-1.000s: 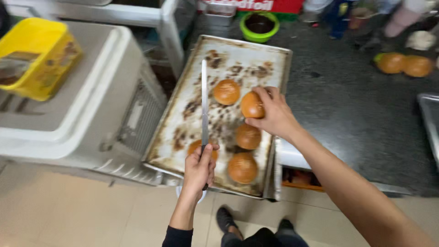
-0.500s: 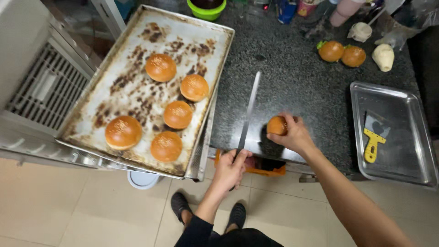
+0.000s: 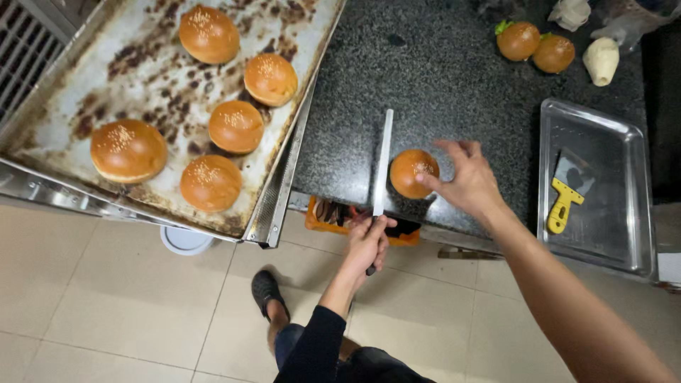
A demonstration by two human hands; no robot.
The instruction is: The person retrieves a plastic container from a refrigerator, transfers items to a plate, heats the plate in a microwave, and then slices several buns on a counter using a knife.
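While both hands worked at the counter's near edge, the scene stood as follows:

Left hand: the left hand [image 3: 369, 243] was clenched around the dark handle of a long knife [image 3: 382, 164], below the counter edge.
Knife: its pale blade reached up over the black granite counter [image 3: 440, 78], just left of a single bun.
Right hand: the right hand [image 3: 464, 179] hovered loose, fingers spread, fingertips [image 3: 424, 179] at the right side of the bun [image 3: 413, 172]; whether they pressed it could not be told.
Bun: round, golden, seeded, it sat on the counter near the front edge, between the blade and the right hand.
Baking tray: a stained baking tray [image 3: 85, 85] at the left carried five more seeded buns [image 3: 235, 126].
Steel pan: a steel pan [image 3: 624, 234] at the right held a yellow-handled scraper [image 3: 565, 197].
Far counter: two filled burgers [image 3: 535, 45] lay beside a pale lump [image 3: 601, 59].
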